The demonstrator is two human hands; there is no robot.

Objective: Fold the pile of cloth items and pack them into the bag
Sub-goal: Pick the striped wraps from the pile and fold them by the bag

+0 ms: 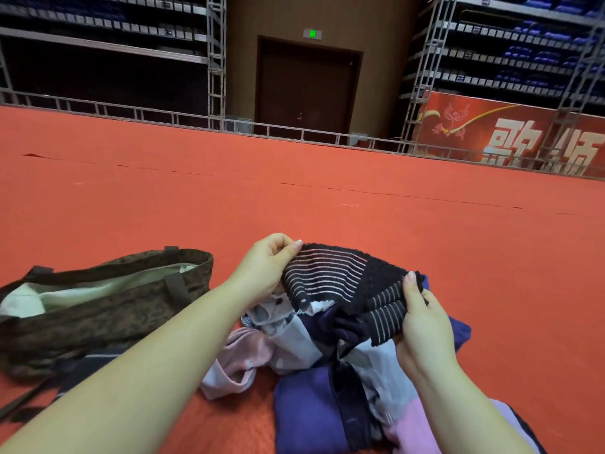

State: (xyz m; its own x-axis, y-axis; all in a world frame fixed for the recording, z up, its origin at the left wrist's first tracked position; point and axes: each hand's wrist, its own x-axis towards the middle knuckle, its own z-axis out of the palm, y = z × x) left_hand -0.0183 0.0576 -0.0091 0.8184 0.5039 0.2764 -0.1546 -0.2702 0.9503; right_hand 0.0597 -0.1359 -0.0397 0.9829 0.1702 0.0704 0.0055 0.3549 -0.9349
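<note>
Red carpet (294, 198) covers the floor, bounded by a metal railing (131, 109) before a dark door (304, 86). Brown patterned bag (98, 306) lies open at left. Pile of cloth items (327, 365) sits beside it. Above the pile, black striped cloth (340, 283) is pinched at opposite edges by left hand (265, 270) and right hand (425, 322).

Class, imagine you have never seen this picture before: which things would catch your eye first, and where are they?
First, the black striped cloth at centre, held up by the left hand and the right hand above the pile of clothes. Next, the wide red carpet all around. Then the brown patterned bag, lying open on the left.
</note>
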